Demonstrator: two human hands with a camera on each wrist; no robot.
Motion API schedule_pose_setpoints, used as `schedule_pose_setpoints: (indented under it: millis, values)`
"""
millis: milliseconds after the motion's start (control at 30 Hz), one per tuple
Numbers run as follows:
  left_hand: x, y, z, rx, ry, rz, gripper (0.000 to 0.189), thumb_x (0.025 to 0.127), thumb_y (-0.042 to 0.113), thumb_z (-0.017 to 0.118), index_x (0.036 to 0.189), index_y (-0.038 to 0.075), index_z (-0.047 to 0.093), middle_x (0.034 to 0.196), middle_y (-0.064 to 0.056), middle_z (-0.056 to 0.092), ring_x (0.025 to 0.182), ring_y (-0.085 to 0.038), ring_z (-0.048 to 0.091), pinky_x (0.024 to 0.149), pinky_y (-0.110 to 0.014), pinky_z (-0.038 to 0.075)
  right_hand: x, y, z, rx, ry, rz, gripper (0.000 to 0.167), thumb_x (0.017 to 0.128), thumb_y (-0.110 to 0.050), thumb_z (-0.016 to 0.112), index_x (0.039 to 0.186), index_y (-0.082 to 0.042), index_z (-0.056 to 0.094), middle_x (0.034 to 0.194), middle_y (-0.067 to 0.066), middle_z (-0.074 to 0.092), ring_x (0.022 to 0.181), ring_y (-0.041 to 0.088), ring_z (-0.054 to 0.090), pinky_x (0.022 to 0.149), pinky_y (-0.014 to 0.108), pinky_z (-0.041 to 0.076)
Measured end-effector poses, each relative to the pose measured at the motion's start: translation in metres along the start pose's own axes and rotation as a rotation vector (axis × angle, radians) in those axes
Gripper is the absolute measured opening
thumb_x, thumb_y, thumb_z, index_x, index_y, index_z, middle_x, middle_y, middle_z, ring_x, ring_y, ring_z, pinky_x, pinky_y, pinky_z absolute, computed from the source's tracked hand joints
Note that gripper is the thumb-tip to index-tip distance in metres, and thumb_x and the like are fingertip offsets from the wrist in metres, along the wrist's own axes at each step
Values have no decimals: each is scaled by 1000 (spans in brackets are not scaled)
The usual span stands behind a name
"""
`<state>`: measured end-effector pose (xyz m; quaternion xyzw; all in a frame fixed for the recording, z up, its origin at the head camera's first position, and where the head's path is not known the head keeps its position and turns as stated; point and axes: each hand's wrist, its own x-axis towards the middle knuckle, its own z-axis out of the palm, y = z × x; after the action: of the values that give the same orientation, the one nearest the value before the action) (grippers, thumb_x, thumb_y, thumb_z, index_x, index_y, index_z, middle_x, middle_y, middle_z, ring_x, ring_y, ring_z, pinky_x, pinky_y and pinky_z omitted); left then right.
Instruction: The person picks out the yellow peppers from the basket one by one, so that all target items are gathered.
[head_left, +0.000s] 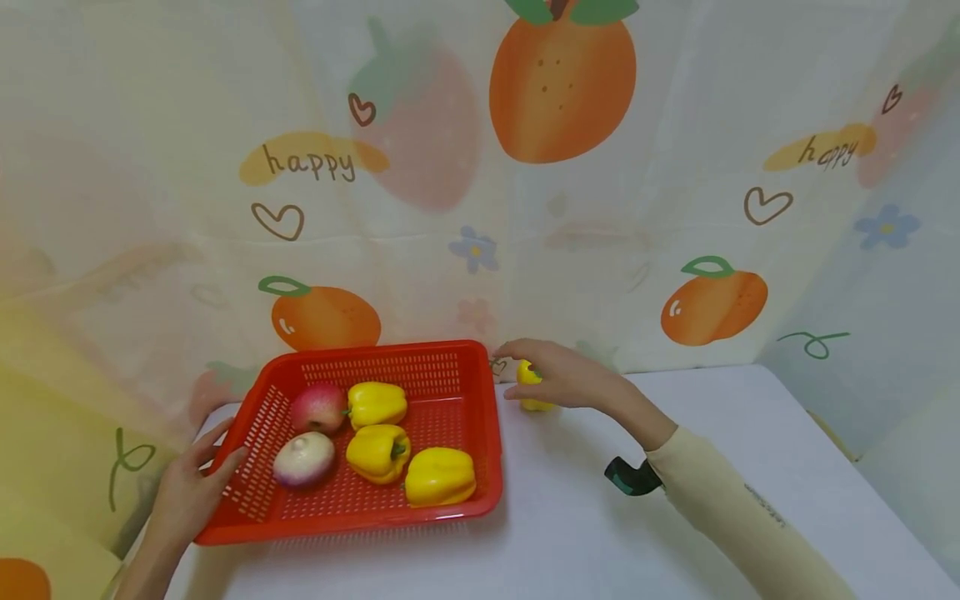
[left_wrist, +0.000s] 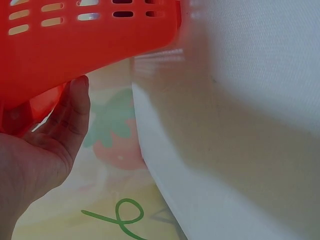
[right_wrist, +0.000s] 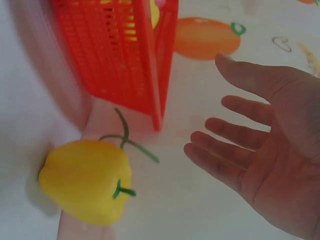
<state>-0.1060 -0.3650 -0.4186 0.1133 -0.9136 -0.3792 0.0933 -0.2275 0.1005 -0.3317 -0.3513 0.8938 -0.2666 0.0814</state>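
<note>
A red plastic basket [head_left: 491, 467] with slotted walls lies at the left of the table. My left hand [head_left: 187, 492] grips its left rim, thumb over the edge. Inside are several yellow bell peppers [head_left: 441, 477], a pink-red apple-like fruit [head_left: 318, 407] and a pale onion [head_left: 303, 458] with a purple underside. Right of the basket, my right hand [head_left: 562, 373] hovers with fingers spread, holding nothing. Beneath it in the head view, and apart from it in the right wrist view, a single yellow bell pepper [right_wrist: 85, 180] with a green stem rests on the table, partly hidden by the hand.
The white table [head_left: 720, 467] runs on to the right and front. A fruit-printed curtain [head_left: 525, 250] hangs behind its back edge and round the sides. A dark curved piece [head_left: 632, 477] shows beside the right sleeve.
</note>
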Motion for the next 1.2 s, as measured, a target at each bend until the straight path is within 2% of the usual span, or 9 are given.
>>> schedule_pose_setpoints:
  millis: [133, 367, 533, 667, 900, 1033, 1200]
  values:
    - [0, -2, -1, -16, -1, 2, 60, 100, 26, 57, 148, -3, 36, 111, -34, 60, 69, -5, 59, 56, -24, 51, 7, -11, 8, 0, -26, -15, 57, 89, -27, 73, 139, -8, 54, 136, 7, 57, 117, 23, 55, 93, 42, 51]
    - [1, -3, -2, -2, -2, -9, 61, 100, 27, 57, 148, -3, 35, 113, -35, 59, 71, -6, 59, 57, -22, 51, 18, -34, 31, -48, -85, -46, 64, 87, -35, 75, 143, -16, 51, 143, 2, 52, 130, 20, 47, 101, 38, 46]
    - [2, -3, -3, 9, 6, -10, 60, 100, 28, 57, 148, -3, 36, 114, -35, 59, 73, -8, 61, 57, -22, 51, 24, -54, 52, -123, -151, -89, 68, 87, -39, 73, 147, -24, 44, 150, -2, 44, 130, 17, 48, 98, 34, 47]
    - [2, -1, -4, 7, 7, -12, 61, 100, 28, 57, 148, -3, 36, 113, -35, 59, 73, -8, 61, 57, -22, 51, 30, -67, 69, -197, -221, -113, 65, 86, -37, 74, 144, -25, 48, 151, -4, 42, 128, 15, 50, 96, 33, 49]
    - [1, -2, -4, -4, 15, 3, 60, 100, 26, 58, 147, -4, 37, 112, -35, 60, 69, -2, 59, 56, -22, 51, 37, -83, 97, -248, -306, -152, 61, 83, -34, 78, 138, -22, 56, 143, -8, 51, 127, 10, 49, 101, 32, 45]
    - [0, -1, -1, -10, 5, -18, 61, 100, 28, 58, 148, -3, 37, 113, -35, 60, 74, -9, 62, 58, -21, 51, 36, -89, 108, -306, -341, -151, 61, 81, -33, 80, 137, -26, 57, 136, -11, 56, 121, 7, 52, 101, 33, 44]
    - [0, 1, 1, -9, -4, -62, 61, 101, 30, 56, 149, -1, 35, 114, -34, 59, 79, -21, 64, 58, -22, 52, 38, -93, 117, -357, -342, -180, 60, 81, -29, 81, 136, -27, 58, 128, -11, 59, 116, 7, 54, 103, 33, 43]
